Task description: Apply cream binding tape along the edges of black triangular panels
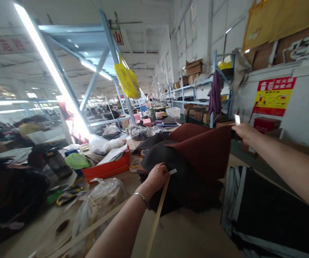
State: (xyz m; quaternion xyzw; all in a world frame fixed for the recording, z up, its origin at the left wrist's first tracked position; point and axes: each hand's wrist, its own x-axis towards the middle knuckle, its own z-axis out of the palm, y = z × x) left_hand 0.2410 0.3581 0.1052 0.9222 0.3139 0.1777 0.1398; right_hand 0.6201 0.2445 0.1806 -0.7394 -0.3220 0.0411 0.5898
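Pinching tape strip [157, 211] | left hand [157, 176] low | right hand [244, 132] outstretched, clamped on maroon sheet [208, 150]

One view only, from a camera on the person's head; it looks forward and slightly down across a cluttered table [186, 233], tilted so the hall's far end sits near 12 o'clock; the left hand [157, 176] lies close, just below centre toward 6 o'clock, and the right hand [244, 132] reaches out at 3 o'clock; both forearms enter from the bottom edge, so the lens is very near them; a light strip [49, 64] runs off toward 10 o'clock; shelves [197, 89] stand far off near 1 o'clock; the wide lens bends the edges.
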